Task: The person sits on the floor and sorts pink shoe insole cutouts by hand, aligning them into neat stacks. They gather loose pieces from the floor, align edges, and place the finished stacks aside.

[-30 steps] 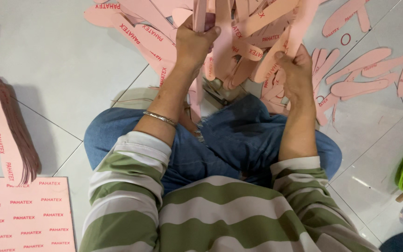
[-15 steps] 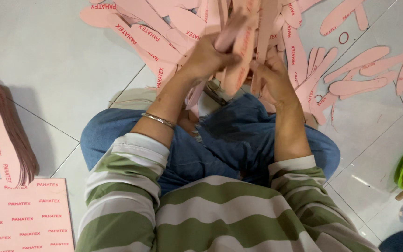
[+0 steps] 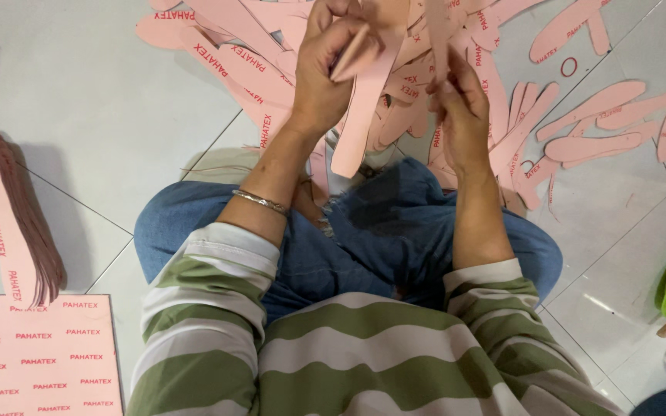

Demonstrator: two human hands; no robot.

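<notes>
Pink cutouts (image 3: 364,108) in both hands (image 3: 325,69)

Pink cutouts (image 3: 364,115), green-striped sleeves (image 3: 194,285)

A long pink insole-shaped cutout (image 3: 364,108) hangs nearly upright, pinched at its top end in the left hand (image 3: 331,65), lower tip dangling above the lap. A narrower pink strip (image 3: 438,35) stands upright, gripped by the right hand (image 3: 460,108).
</notes>
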